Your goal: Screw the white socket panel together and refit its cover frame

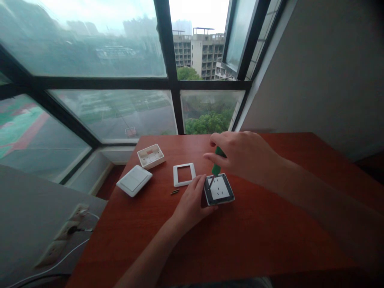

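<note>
A wall socket (222, 187) with a white face and a dark surround lies on the table. Around its left and near sides my left hand (192, 200) is closed, fingers on the far left edge and thumb along the near one. My right hand (237, 150) grips the green handle of a screwdriver (215, 169) above the socket. The screwdriver tilts, its tip down at the left part of the dark surround; the screw there is too small to make out. Left of the socket lies a white cover frame (175, 177), and small screws (174, 192) rest just below that frame.
On the left of the reddish-brown table (264, 236) are a white switch panel (134, 181) and an open white mounting box (151, 157). Wall outlets (64, 231) with plugged-in cables sit low at left. Windows (114, 112) rise behind the table, and a wall (324, 72) stands at right.
</note>
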The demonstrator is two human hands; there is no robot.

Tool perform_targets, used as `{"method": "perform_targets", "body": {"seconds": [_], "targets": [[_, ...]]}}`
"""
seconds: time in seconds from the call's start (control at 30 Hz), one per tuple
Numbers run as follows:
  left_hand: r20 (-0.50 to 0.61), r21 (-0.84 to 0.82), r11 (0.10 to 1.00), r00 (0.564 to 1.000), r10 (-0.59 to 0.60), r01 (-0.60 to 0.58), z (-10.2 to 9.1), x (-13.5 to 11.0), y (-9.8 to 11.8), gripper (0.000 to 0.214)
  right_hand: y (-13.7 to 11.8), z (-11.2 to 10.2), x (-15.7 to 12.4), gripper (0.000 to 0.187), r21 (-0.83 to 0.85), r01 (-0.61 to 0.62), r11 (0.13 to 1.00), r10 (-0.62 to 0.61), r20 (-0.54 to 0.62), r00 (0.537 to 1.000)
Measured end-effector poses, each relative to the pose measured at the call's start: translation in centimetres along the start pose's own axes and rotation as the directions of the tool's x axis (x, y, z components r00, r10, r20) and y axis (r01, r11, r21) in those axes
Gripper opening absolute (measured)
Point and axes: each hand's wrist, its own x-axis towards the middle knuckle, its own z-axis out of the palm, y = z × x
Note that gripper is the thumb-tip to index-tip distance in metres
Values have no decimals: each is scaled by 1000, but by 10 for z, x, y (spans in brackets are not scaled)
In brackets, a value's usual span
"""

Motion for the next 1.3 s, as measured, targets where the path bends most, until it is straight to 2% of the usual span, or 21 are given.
{"method": "perform_targets", "body": {"seconds": [0.07,0.2,0.27,0.33,0.47,0.63,0.73,0.9,1.03,1.1,1.17,1.3], "targets": [[3,-2,1000,1000,0,0,0,0,0,93,0,0,-1,33,-32,-10,999,10,0,1000],[0,8,1000,1000,1,-1,0,0,-1,92,-1,-6,-5,18,104,65,992,-69,32,997],[-2,13,1000,1000,0,0,1,0,-1,92,-2,-8,-6,17,149,96,984,-103,40,994],[-12,13,1000,1000,2,-2,1,0,-1,93,-3,-8,-6,16,114,79,990,-82,19,996],[-16,5,1000,1000,5,-5,1,0,-1,92,-6,-8,-7,31,14,18,1000,-17,-10,1000],[7,16,1000,1000,-9,8,0,1,0,87,-7,-11,-9,19,119,87,989,-90,20,996],[3,20,1000,1000,-8,8,1,0,-2,92,-7,-9,-6,17,105,85,991,-87,9,996],[-1,13,1000,1000,0,0,2,0,-3,95,-6,-7,-4,33,0,20,1000,-20,12,1000],[-1,27,1000,1000,-5,5,2,0,-3,90,-5,-11,-8,19,106,67,992,-70,22,997],[0,29,1000,1000,2,-2,2,0,-3,89,-4,-11,-9,18,139,90,986,-97,39,995],[-1,27,1000,1000,8,-8,3,0,-4,93,-5,-9,-8,18,102,70,992,-75,41,996],[-7,25,1000,1000,6,-5,3,0,-5,95,-7,-10,-7,32,-7,1,1000,-1,32,1000]]}}
